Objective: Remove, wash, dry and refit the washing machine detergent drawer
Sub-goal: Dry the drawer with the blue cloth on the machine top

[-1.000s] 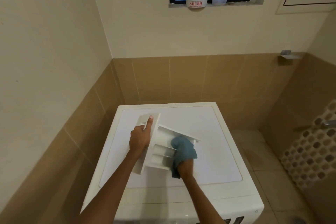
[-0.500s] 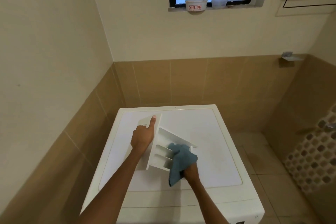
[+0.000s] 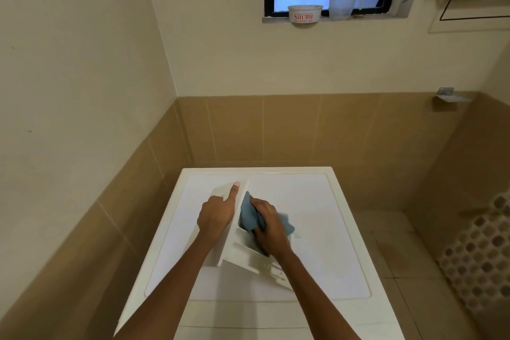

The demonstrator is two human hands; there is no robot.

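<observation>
The white plastic drawer [image 3: 242, 255] stands on its edge on the flat top of the washing machine [image 3: 325, 218], left of that top's middle. Its flat front panel is the upper left part. The panel's long axis runs from the machine's back edge down toward the front edge, leaning a little left. The long ribbed body slants away from the panel toward the machine's front right, and the open compartments face up and to the right.

The left hand [image 3: 216, 215] grips the outer face of the front panel, with the thumb laid straight up along it and the other fingers curled. The right hand [image 3: 269, 226] is closed round a crumpled blue cloth [image 3: 247, 217] and presses it into the compartment just behind the panel. One soft corner of the cloth sticks out to the right of the knuckles.

The machine's top is smooth and glossy, with rounded corners and a shallow raised rim. Bare white surface stretches from the drawer to the right rim and the back rim. The left side of the machine sits close to the tan tiled wall [image 3: 154, 163], and the tiled floor [image 3: 386, 243] lies to the machine's right. Further right of the machine stands a basket [image 3: 480, 251] with rounded holes. On the window ledge high above the machine sit a small white bowl [image 3: 305, 16] and a cloudy plastic jug [image 3: 343, 1].
</observation>
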